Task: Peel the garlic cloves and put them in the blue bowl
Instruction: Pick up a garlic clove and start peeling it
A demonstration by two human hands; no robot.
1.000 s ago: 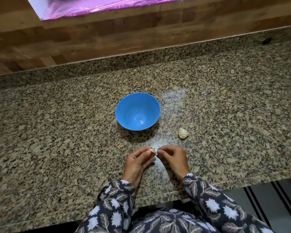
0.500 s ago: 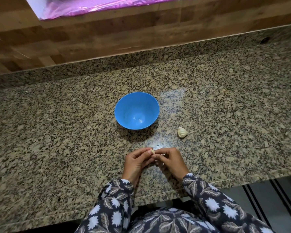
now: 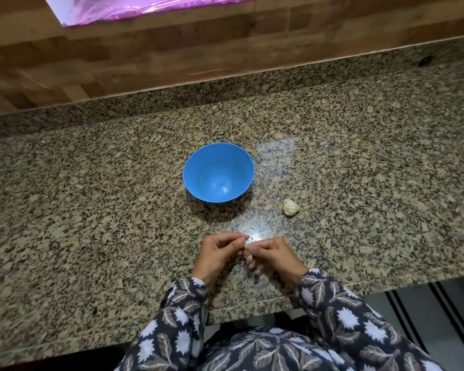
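Left hand (image 3: 217, 254) and right hand (image 3: 275, 257) pinch small pale garlic clove (image 3: 248, 257) with opposed fingers, apparently to peel it; round blue plastic bowl (image 3: 198, 167) near, ready.

I see the blue bowl (image 3: 218, 162) standing upright on the counter (image 3: 91, 210), round, mouth up, with its glossy inner floor fully exposed. A pale, ribbed garlic piece (image 3: 291, 207) lies on the counter to the bowl's right and nearer me, apart from it. The held clove (image 3: 248, 257), small and blurred, is pinched between the left hand (image 3: 219, 254) and the right hand (image 3: 275, 255), in front of the bowl.
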